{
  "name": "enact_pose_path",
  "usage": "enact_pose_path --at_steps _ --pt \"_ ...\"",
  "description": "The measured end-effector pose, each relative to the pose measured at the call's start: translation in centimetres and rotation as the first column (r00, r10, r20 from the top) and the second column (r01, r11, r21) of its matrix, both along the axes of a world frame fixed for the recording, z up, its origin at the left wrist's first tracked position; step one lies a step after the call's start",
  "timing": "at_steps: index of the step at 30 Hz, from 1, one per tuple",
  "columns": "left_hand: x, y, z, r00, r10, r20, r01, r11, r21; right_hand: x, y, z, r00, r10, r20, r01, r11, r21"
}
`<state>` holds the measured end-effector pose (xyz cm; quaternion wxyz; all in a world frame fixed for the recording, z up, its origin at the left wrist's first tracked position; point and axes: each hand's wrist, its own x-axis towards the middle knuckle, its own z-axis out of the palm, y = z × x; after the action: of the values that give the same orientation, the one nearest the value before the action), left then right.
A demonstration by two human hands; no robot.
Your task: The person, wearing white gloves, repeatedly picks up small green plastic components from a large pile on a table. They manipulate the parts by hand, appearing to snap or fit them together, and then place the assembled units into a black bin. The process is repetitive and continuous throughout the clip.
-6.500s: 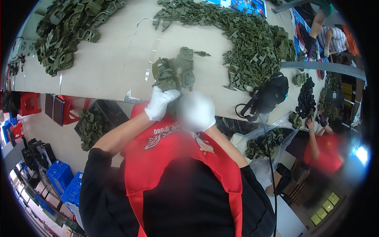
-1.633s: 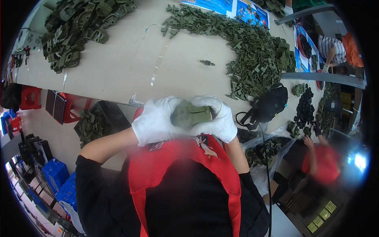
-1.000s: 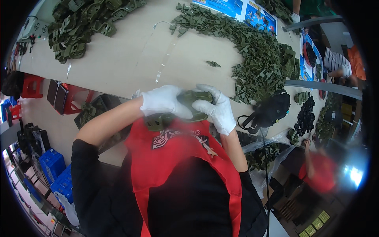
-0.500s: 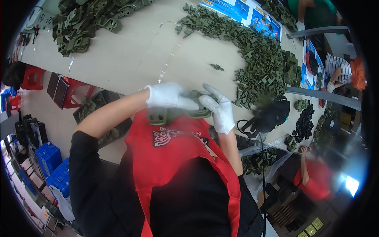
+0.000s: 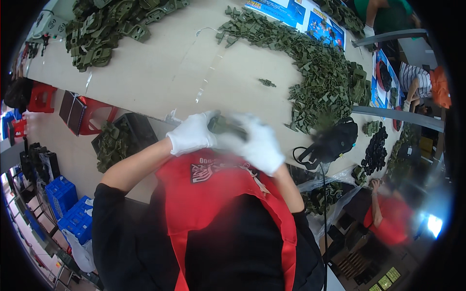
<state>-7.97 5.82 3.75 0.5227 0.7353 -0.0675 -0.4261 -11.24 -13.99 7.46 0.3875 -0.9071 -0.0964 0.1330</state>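
Observation:
Both my hands wear white gloves and meet in front of my red apron, at the near edge of the table. My left hand (image 5: 194,134) is closed on the left end of a dark green plastic part (image 5: 226,127), which looks like a toy vehicle body. Over the right end of that part lies my right hand (image 5: 262,148), its fingers smeared by motion, so their grip does not show. A small loose green piece (image 5: 267,83) lies alone on the table beyond my hands.
A large heap of small green pieces (image 5: 320,72) curves along the right. Bigger green parts (image 5: 99,34) are piled at the far left. A black bag (image 5: 337,140) lies right of my hands; a dark crate (image 5: 138,133) holds green parts at left. Co-workers sit at right.
The green part has turned and its window-like frame no longer shows below my left hand. My left hand has shifted slightly left and down; my right hand has swung down and left.

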Motion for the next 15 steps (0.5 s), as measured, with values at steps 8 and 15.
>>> enact_pose_path --at_steps 8,15 --pt "-1.6 0.2 1.1 0.998 0.071 -0.002 -0.070 0.993 -0.091 0.3 -0.5 -2.1 0.957 0.128 -0.261 -0.015 0.919 0.393" --pt "-1.5 -0.3 2.7 0.984 0.001 0.177 -0.005 1.000 0.021 -1.1 -0.1 -2.4 0.744 0.000 -0.668 0.378 0.825 0.421"
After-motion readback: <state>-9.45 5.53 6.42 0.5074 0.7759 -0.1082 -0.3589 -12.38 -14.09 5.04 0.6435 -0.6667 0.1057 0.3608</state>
